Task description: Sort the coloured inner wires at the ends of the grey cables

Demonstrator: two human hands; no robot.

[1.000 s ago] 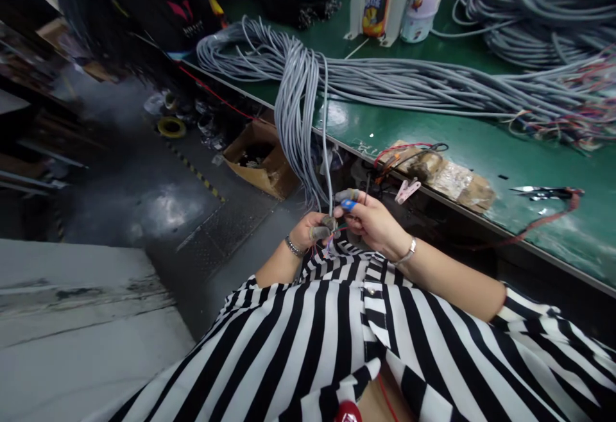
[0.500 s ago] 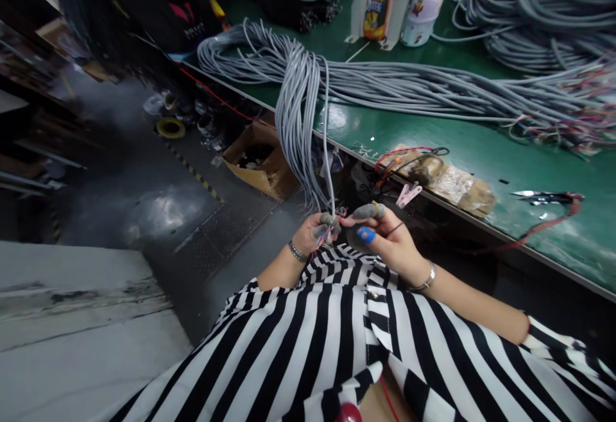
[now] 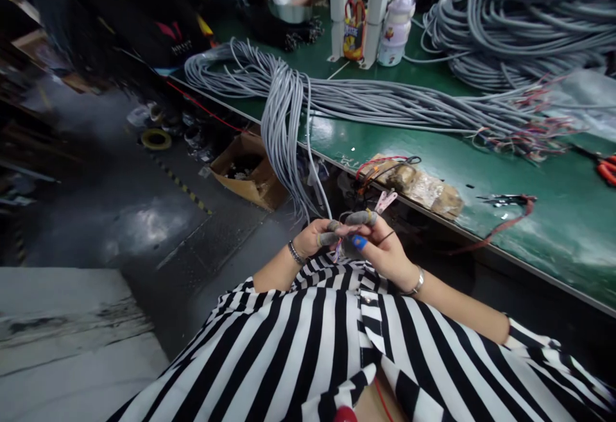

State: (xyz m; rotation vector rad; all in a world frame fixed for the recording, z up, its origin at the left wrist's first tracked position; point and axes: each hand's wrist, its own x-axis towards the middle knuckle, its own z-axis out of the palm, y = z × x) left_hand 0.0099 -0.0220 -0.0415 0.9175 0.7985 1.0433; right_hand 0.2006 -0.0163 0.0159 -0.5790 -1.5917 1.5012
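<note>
My left hand (image 3: 312,240) is closed in a pinch on the end of a grey cable (image 3: 320,188) hanging over the bench edge. Thin coloured wires (image 3: 337,252) stick out of that end below the fingertips. Right beside it, my right hand (image 3: 387,252) has thumb and forefinger closed in on the same wires; the exact contact is too small to make out. Grey covers sit on fingers of both hands, and blue tape wraps my right thumb. A bundle of grey cables (image 3: 283,111) drapes off the bench just beyond my left hand.
On the green bench (image 3: 505,255) lie long grey cables (image 3: 394,101), a taped cardboard piece (image 3: 428,191), small snips (image 3: 505,200) and red-handled pliers (image 3: 607,168). A pink clip (image 3: 385,202) is at its edge. Further back stand a bottle (image 3: 397,31) and coiled cable (image 3: 510,24). A carton (image 3: 253,181) sits below.
My two hands have come closer together, with the right fingertips now against the left ones at the wires. The view has shifted, so the bench things appear further left and slightly lower.
</note>
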